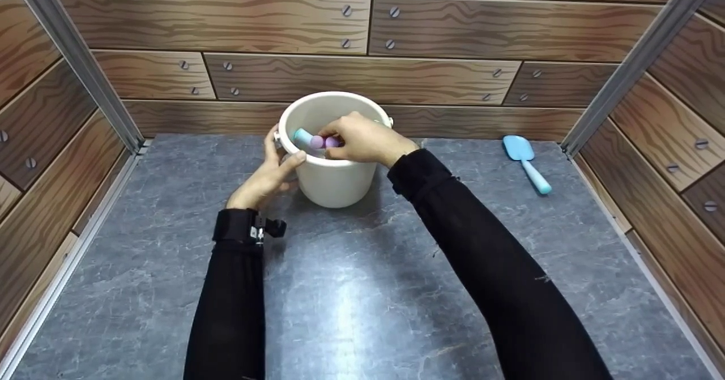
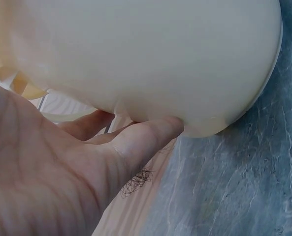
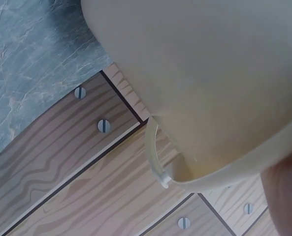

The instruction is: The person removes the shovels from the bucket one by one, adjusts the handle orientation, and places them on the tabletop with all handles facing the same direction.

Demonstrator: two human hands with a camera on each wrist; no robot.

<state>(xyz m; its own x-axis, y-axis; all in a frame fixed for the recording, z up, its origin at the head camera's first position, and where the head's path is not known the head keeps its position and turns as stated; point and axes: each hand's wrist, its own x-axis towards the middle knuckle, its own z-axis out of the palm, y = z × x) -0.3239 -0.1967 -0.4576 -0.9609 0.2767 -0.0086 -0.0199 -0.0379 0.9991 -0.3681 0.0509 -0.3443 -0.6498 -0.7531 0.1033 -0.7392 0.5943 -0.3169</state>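
A white bucket (image 1: pixel 337 184) stands upright on the grey floor, near the back wall. At its left side my left hand (image 1: pixel 266 179) rests against the outside, fingers spread and thumb by the front rim; the left wrist view shows the fingertips of the left hand (image 2: pixel 62 162) touching the wall. My right hand (image 1: pixel 365 138) reaches over the rim into the bucket. Its fingers pinch a purple rounded piece (image 1: pixel 332 142), mostly hidden by them. Beside it lie another purple rounded end (image 1: pixel 318 142) and a teal handle end (image 1: pixel 303 136); their lower parts are hidden.
A light blue toy shovel (image 1: pixel 527 162) lies on the floor at the back right. Wood-patterned walls (image 1: pixel 283 77) with grey metal corner posts (image 1: pixel 628 63) enclose the floor on three sides. The bucket's handle (image 3: pixel 153 147) hangs at its side.
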